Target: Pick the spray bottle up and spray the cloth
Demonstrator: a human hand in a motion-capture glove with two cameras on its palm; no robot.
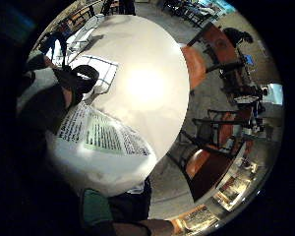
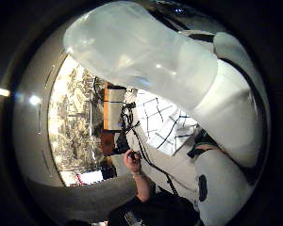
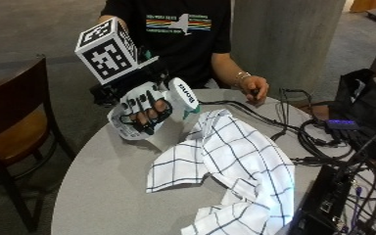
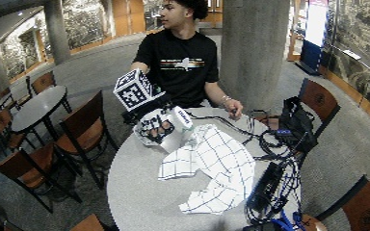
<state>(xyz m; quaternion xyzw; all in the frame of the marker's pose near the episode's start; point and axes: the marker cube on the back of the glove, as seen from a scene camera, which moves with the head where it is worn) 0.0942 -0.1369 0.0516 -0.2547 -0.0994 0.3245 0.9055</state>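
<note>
In the outside view my gloved right hand (image 3: 144, 111) grips a white spray bottle (image 3: 180, 98) and holds it tilted above the round grey table (image 3: 103, 186), its head toward the cloth. The white cloth with a dark check (image 3: 233, 161) lies crumpled on the table, right beside the bottle. The wide outside view shows the same hand (image 4: 151, 128), bottle (image 4: 180, 121) and cloth (image 4: 214, 168). Close to the palm, the bottle's printed label (image 1: 103, 132) and its pale body (image 2: 137, 52) fill the palm views, with the cloth (image 2: 165, 122) behind. The bare hand (image 3: 253, 88) rests at the table's far edge.
Black cables (image 3: 305, 132), a black bag (image 3: 364, 103) and a black box (image 3: 331, 200) crowd the table's right side. A wooden chair (image 3: 12, 132) stands to the left, and a concrete column (image 3: 286, 39) rises behind the table. More chairs and tables (image 4: 37, 110) stand further off.
</note>
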